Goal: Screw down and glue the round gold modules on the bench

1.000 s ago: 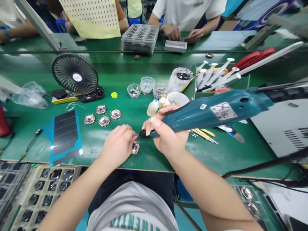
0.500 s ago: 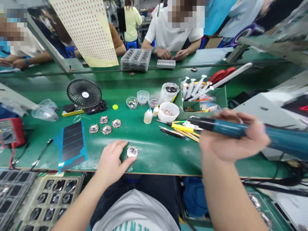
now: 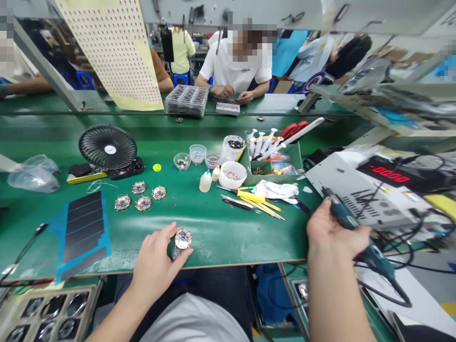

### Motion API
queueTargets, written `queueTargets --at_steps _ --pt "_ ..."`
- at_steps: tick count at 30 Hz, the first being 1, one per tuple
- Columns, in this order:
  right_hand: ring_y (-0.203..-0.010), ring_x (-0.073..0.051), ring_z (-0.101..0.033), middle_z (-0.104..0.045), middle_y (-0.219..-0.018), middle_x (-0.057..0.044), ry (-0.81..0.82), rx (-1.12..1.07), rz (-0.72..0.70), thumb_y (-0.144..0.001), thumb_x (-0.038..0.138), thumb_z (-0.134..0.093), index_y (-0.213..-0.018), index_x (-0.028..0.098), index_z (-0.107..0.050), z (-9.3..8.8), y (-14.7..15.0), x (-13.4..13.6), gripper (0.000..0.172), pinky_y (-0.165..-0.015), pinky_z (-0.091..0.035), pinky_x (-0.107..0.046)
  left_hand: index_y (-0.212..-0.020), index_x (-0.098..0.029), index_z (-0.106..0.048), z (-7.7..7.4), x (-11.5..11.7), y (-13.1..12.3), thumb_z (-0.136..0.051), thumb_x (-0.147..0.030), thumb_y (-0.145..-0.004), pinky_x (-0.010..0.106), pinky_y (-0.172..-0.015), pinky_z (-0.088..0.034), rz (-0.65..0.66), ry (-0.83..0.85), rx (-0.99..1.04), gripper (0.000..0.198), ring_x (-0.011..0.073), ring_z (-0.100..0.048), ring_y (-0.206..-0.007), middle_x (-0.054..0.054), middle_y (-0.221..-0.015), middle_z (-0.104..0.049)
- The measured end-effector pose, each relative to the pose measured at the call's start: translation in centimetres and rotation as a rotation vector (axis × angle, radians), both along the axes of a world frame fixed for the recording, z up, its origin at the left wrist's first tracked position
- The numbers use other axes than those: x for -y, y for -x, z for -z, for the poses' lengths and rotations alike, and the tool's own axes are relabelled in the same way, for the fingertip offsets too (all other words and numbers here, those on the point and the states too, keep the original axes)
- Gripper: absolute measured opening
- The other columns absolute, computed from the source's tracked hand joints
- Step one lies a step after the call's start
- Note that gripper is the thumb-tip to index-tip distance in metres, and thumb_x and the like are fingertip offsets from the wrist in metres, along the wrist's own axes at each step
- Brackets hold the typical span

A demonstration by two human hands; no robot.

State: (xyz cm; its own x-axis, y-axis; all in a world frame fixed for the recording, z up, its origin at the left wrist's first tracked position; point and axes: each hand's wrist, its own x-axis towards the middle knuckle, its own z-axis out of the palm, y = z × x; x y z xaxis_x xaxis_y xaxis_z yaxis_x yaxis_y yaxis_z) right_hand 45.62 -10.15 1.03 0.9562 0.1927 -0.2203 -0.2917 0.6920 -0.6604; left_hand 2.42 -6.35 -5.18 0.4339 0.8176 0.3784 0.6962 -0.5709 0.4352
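Note:
My left hand [image 3: 158,254] pinches a round watch case [image 3: 183,239] by its rim between thumb and fingers, just above the bench's front edge. The case has a shiny metal rim and a pale, patterned face. At the right, my right hand [image 3: 333,228] is turned palm up around a teal and black electric screwdriver [image 3: 370,256], beside a grey box. Part of my fingers is hidden behind the tool, whose black tip points up and left. Several similar watch cases [image 3: 143,203] lie on the green bench [image 3: 199,213] beyond my left hand.
A black fan [image 3: 109,148] stands at the left, near a dark strip sheet [image 3: 83,228]. Small cups [image 3: 197,154], a dropper bottle [image 3: 205,182], tweezers and sticks [image 3: 254,204], and a green organizer [image 3: 274,178] occupy the middle. The grey box [image 3: 342,175] has a red display. A co-worker [image 3: 237,66] sits opposite.
My right hand has carried the screwdriver away from above the tools to beside the grey box, its tip now angled upward. My left hand now holds the watch case tilted up. The view has shifted.

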Motion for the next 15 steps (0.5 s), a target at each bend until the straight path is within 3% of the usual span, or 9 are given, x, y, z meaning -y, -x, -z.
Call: queueTargets --at_steps 3,5,6,8,10,11,13,15 --pt "-0.107 -0.020 -0.075 -0.069 -0.121 -0.013 0.038 -0.096 0.077 -0.112 0.041 -0.017 -0.104 0.016 -0.067 -0.9 1.8 -0.9 0.056 -0.088 -0.067 -0.032 -0.141 -0.020 -0.045 0.0 0.2 -0.1 -0.062 -0.059 -0.098 0.036 -0.081 -0.052 -0.031 0.008 0.054 0.061 0.0146 -0.065 -0.086 0.001 -0.120 -0.073" --pt "-0.108 -0.023 -0.075 -0.066 -0.123 -0.022 0.098 -0.150 0.017 -0.109 0.046 -0.023 -0.110 0.009 -0.061 -1.2 4.3 -1.0 0.053 -0.082 -0.067 -0.032 -0.139 -0.019 -0.047 -0.4 0.1 -0.2 -0.065 -0.060 -0.097 0.034 -0.081 -0.052 -0.045 -0.008 0.112 0.061 0.0132 -0.064 -0.085 0.000 -0.119 -0.074" --pt "-0.106 -0.024 -0.075 -0.066 -0.122 -0.023 0.118 -0.153 -0.046 -0.107 0.040 -0.030 -0.110 0.007 -0.060 -1.3 5.9 -0.9 0.044 -0.082 -0.067 -0.033 -0.139 -0.019 -0.048 -0.8 -0.2 -0.3 -0.068 -0.058 -0.095 0.033 -0.082 -0.052 -0.046 -0.032 0.159 0.061 0.0126 -0.063 -0.086 0.000 -0.118 -0.074" --pt "-0.089 -0.021 -0.077 -0.073 -0.110 -0.015 0.110 -0.060 -0.159 -0.095 0.027 -0.051 -0.109 0.010 -0.063 -1.6 9.5 -1.0 0.025 -0.071 -0.066 -0.029 -0.140 -0.021 -0.047 -2.1 -1.0 -0.8 -0.077 -0.048 -0.091 0.033 -0.085 -0.052 -0.016 -0.090 0.275 0.063 0.0122 -0.064 -0.092 0.000 -0.120 -0.073" --pt "-0.073 -0.020 -0.075 -0.076 -0.096 -0.010 0.076 0.227 -0.463 -0.081 0.027 -0.075 -0.110 0.014 -0.069 -1.8 13.0 -1.7 0.032 -0.062 -0.063 -0.028 -0.145 -0.024 -0.042 -4.0 -2.5 -1.5 -0.084 -0.032 -0.087 0.034 -0.089 -0.053 0.063 -0.157 0.396 0.072 0.0137 -0.066 -0.101 0.002 -0.128 -0.070" --pt "-0.075 -0.022 -0.076 -0.077 -0.097 -0.011 0.055 0.366 -0.706 -0.080 0.032 -0.082 -0.111 0.016 -0.073 -2.0 14.6 -2.4 0.036 -0.067 -0.064 -0.031 -0.146 -0.025 -0.040 -5.1 -3.5 -1.9 -0.086 -0.026 -0.084 0.034 -0.090 -0.053 0.098 -0.220 0.436 0.077 0.0149 -0.066 -0.105 0.003 -0.129 -0.070" --pt "-0.094 -0.023 -0.078 -0.076 -0.116 -0.012 -0.014 0.529 -1.185 -0.090 0.040 -0.080 -0.122 0.022 -0.076 -2.3 17.2 -4.6 0.037 -0.083 -0.064 -0.035 -0.143 -0.023 -0.047 -7.4 -5.6 -3.1 -0.088 -0.026 -0.082 0.034 -0.090 -0.053 0.113 -0.358 0.433 0.073 0.0164 -0.065 -0.107 0.003 -0.125 -0.071" --pt "-0.109 -0.020 -0.075 -0.071 -0.132 -0.010 -0.133 0.540 -1.503 -0.094 0.045 -0.076 -0.133 0.032 -0.073 -2.8 19.0 -7.3 0.041 -0.095 -0.061 -0.033 -0.133 -0.018 -0.057 -9.4 -7.9 -4.2 -0.088 -0.034 -0.083 0.032 -0.089 -0.050 0.100 -0.518 0.394 0.061 0.0150 -0.062 -0.100 0.003 -0.117 -0.072"
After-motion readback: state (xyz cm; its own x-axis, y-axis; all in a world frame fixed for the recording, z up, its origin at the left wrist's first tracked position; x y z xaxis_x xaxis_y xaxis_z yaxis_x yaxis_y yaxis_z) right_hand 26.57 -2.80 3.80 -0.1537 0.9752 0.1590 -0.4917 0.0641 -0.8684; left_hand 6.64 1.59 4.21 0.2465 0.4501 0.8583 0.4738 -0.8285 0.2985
